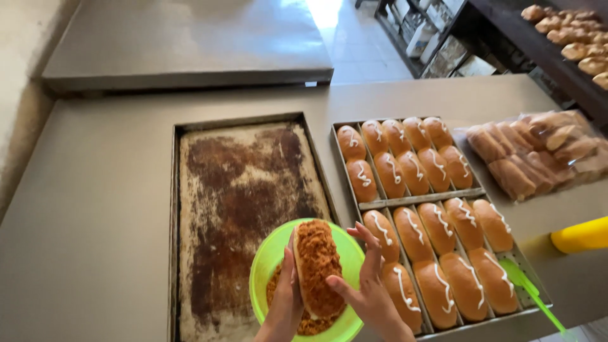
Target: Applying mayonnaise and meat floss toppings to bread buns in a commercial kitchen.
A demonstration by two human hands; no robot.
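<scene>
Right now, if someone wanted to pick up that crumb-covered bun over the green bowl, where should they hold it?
Probably by its two long sides, coming from above. The crumb-covered bun is long and narrow, tilted over the green bowl, and the left hand and right hand already flank it there. Its top is coated with loose crumbs, so pinching there would knock them off.

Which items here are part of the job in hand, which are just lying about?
In use:
- left hand and right hand, holding the coated bun
- green bowl of crumbs, under the bun
- tray of iced buns, beside the right hand

Lying about:
- stained empty tray
- bagged buns
- green spatula
- yellow object
- far shelf of buns
</scene>
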